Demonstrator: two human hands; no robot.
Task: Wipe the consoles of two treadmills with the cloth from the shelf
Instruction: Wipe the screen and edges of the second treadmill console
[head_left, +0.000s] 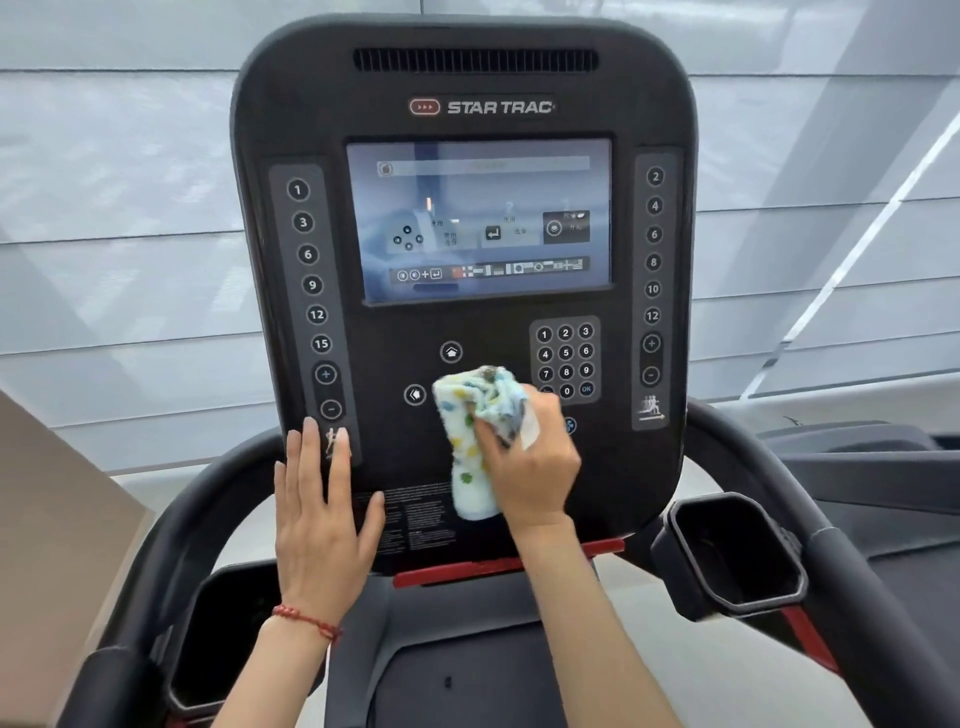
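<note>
Wiping is under way on one treadmill console (462, 291): at lower centre of the frame the right hand (530, 467) has its fingers curled round the bunched cloth (475, 415), pressing it below the screen (480, 218), beside the keypad (565, 358). The left hand (322, 514) lies flat, fingers straight, on the console's lower left. Whether a second console is done cannot be judged. The cup holder (737, 556) at right looks empty.

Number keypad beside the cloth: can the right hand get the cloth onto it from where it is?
Probably yes. The right hand grips the cloth against the console, just below and left of the keypad, with nothing between them. The left hand rests flat on the console's far side, clear of that path.
</note>
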